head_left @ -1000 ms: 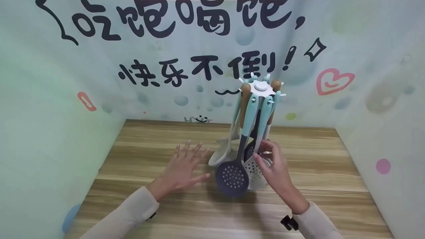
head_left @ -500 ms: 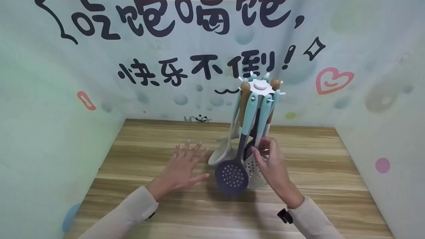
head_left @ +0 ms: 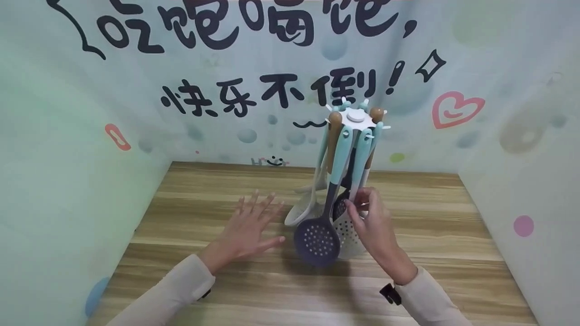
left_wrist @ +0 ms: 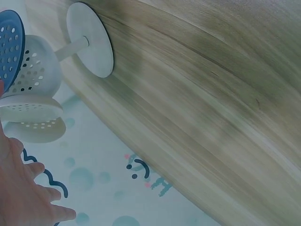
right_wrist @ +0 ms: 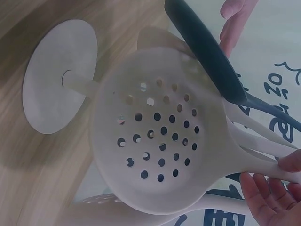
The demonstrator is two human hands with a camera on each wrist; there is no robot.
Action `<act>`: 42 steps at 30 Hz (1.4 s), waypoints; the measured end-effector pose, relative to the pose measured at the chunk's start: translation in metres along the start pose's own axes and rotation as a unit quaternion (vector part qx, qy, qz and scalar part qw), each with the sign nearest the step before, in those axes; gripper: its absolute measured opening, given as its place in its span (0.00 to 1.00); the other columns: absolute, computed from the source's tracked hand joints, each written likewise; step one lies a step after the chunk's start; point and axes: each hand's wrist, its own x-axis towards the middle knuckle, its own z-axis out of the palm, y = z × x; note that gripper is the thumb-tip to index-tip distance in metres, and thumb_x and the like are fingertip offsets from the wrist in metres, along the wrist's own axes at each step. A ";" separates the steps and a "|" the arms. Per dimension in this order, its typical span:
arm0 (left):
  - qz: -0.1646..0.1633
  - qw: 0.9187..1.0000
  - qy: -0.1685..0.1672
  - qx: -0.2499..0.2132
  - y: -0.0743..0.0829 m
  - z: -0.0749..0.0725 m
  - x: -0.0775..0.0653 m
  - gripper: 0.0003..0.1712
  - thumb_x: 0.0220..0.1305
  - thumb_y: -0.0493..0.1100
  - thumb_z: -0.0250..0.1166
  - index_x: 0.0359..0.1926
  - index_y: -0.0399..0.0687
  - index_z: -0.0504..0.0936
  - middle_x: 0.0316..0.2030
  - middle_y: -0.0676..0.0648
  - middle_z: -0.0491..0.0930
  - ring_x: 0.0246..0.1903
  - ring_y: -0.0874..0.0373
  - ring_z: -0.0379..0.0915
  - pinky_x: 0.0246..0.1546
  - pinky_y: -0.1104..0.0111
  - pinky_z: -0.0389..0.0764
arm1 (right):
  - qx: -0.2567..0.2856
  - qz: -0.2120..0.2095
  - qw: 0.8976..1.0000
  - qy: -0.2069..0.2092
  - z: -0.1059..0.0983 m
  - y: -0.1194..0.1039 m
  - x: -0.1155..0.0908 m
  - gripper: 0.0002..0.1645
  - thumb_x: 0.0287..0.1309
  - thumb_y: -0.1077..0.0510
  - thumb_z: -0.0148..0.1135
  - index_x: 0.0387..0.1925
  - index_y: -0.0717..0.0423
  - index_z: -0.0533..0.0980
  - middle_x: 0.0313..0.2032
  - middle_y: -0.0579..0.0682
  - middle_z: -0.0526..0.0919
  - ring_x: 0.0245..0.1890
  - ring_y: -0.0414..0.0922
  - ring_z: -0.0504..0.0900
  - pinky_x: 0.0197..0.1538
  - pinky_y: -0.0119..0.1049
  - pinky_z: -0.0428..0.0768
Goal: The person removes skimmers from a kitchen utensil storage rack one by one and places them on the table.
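Observation:
A white skimmer [head_left: 350, 246] with a mint handle hangs on a rotating utensil rack [head_left: 356, 117]. My right hand [head_left: 377, 231] pinches its shaft between thumb and fingers; the right wrist view shows its perforated bowl from close by. Beside it hangs a dark blue skimmer [head_left: 313, 259], also mint-handled. To the left of the rack, my left hand [head_left: 247, 231] is spread with straight fingers, apart from the utensils. A pale ladle [head_left: 297, 216] hangs between that hand and the rack's post. In the left wrist view, the left hand [left_wrist: 21, 183] appears at the lower left edge.
The rack stands on a round white base [right_wrist: 47, 89] on a wood-grain table [head_left: 195, 190]. More utensils with brown or mint handles hang around it. A printed backdrop [head_left: 217, 145] rises behind the table and along both sides.
The right hand has shifted slightly left and up along the white skimmer's shaft, then held nearly steady. The left hand and the rack have hardly moved.

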 end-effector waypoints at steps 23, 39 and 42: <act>0.006 1.000 0.009 0.008 -0.001 0.004 -0.001 0.46 0.59 0.75 0.43 0.72 0.62 0.46 0.73 0.49 0.42 0.71 0.41 0.32 0.67 0.43 0.39 | 0.006 -0.068 0.997 0.035 -0.018 -0.002 -0.005 0.12 0.48 0.72 0.62 0.35 0.67 0.69 0.31 0.55 0.77 0.27 0.44 0.79 0.36 0.17 0.75; 0.001 1.000 0.009 0.017 -0.001 0.004 -0.002 0.46 0.58 0.75 0.45 0.72 0.62 0.48 0.73 0.48 0.46 0.71 0.41 0.34 0.66 0.42 0.41 | -0.003 -0.037 0.998 0.051 -0.033 0.003 -0.014 0.13 0.46 0.74 0.63 0.34 0.67 0.69 0.30 0.56 0.76 0.29 0.43 0.78 0.36 0.17 0.75; 0.000 1.000 0.006 0.010 0.000 0.004 -0.003 0.46 0.58 0.75 0.44 0.72 0.62 0.48 0.73 0.48 0.45 0.71 0.41 0.33 0.66 0.42 0.40 | 0.004 -0.026 0.999 0.048 -0.036 0.006 -0.017 0.13 0.45 0.75 0.62 0.34 0.68 0.69 0.30 0.56 0.76 0.30 0.40 0.78 0.36 0.17 0.76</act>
